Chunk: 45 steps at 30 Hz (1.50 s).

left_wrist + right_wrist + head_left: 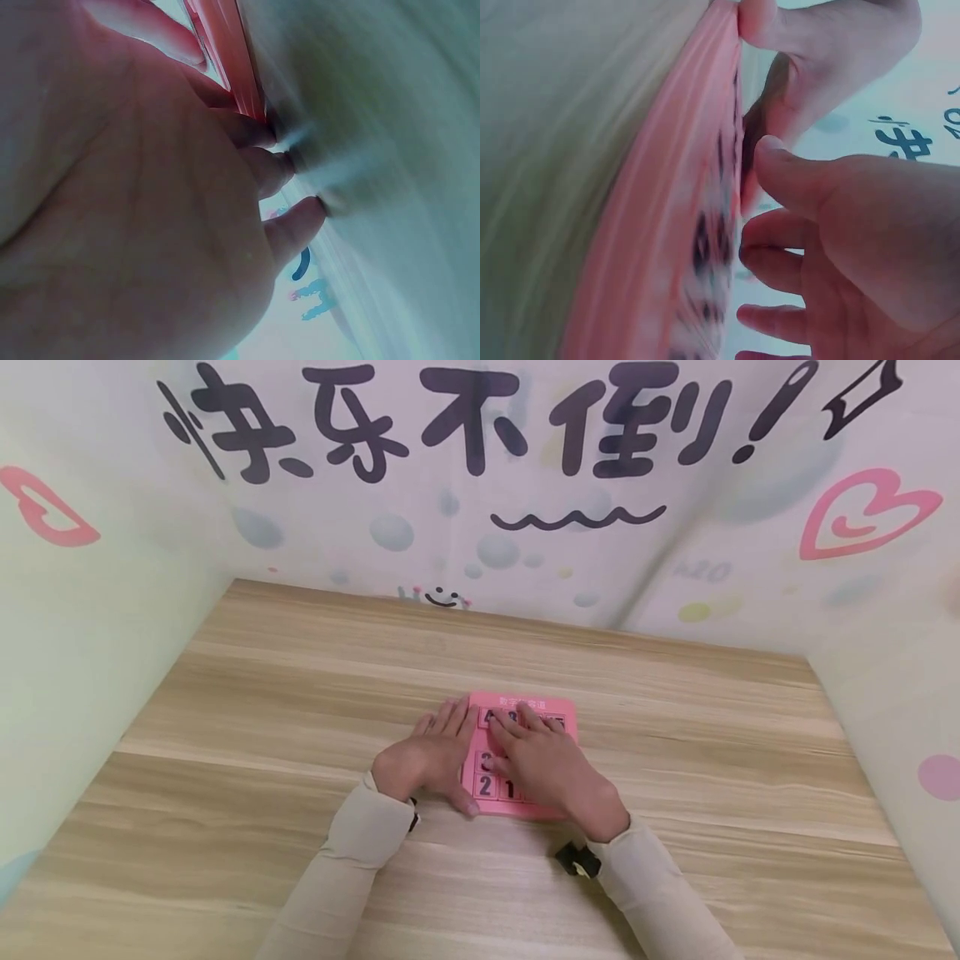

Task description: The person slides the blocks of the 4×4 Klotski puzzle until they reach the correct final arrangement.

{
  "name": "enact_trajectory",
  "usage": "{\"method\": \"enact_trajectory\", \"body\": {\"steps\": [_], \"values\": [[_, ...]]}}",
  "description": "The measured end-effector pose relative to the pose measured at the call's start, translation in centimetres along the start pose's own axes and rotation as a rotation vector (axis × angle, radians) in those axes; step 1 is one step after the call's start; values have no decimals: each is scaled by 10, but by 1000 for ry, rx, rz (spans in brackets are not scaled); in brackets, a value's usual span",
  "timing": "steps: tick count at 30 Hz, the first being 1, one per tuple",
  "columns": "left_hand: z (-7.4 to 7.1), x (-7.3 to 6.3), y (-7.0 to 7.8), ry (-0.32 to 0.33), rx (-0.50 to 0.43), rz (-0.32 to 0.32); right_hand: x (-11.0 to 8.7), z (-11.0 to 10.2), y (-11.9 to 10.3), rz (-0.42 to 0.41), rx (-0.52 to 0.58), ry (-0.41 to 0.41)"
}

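A pink sliding number puzzle (517,811) lies flat on the wooden table, with dark numerals on its square tiles. Along its left side rests my left hand (435,758), fingers extended near the upper left edge and thumb at the lower left corner. In the left wrist view, fingertips touch the table beside the puzzle's pink side (236,60). My right hand (543,764) reaches over the tiles, fingers spread, hiding much of the middle and right. Its fingertips are right at the tile faces in the right wrist view. Tiles 2 (485,787) and 1 (510,788) show at the bottom.
Light wood grain covers the table (300,693). Behind it stands a white wall sheet (420,502) with large black characters and pale bubbles, and more sheeting rises at both sides. A black strap (577,860) sits by the right cuff.
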State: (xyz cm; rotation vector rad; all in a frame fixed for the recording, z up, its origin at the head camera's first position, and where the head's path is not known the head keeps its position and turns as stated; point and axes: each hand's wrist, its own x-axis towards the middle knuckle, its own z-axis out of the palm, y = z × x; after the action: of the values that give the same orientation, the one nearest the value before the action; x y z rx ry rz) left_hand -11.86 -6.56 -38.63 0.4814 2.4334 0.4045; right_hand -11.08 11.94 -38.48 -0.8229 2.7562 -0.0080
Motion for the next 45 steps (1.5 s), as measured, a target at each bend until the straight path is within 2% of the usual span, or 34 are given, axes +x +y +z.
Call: {"method": "enact_trajectory", "body": {"steps": [5, 9, 16, 20, 24, 28, 39, 45], "values": [[1, -1, -1, 2, -32, -11, -15, -6, 10, 14, -20, 44], [0, -1, -1, 10, -37, -15, -28, -8, 17, 33, -31, 49], [1, -1, -3, 5, -42, -13, -42, -5, 21, 8, -24, 71], [2, -1, -5, 11, -41, -4, -40, -3, 17, -28, -19, 91], [2, -1, -7, 17, -36, 8, -35, 1, 11, -55, -20, 70], [2, -1, -7, 18, -39, 11, -33, 6, 7, -45, -31, 51], [2, -1, -3, 10, -28, 12, -28, 8, -3, -68, -41, 91], [2, -1, -2, 12, -28, 23, -25, 8, -9, -65, -41, 70]]}}
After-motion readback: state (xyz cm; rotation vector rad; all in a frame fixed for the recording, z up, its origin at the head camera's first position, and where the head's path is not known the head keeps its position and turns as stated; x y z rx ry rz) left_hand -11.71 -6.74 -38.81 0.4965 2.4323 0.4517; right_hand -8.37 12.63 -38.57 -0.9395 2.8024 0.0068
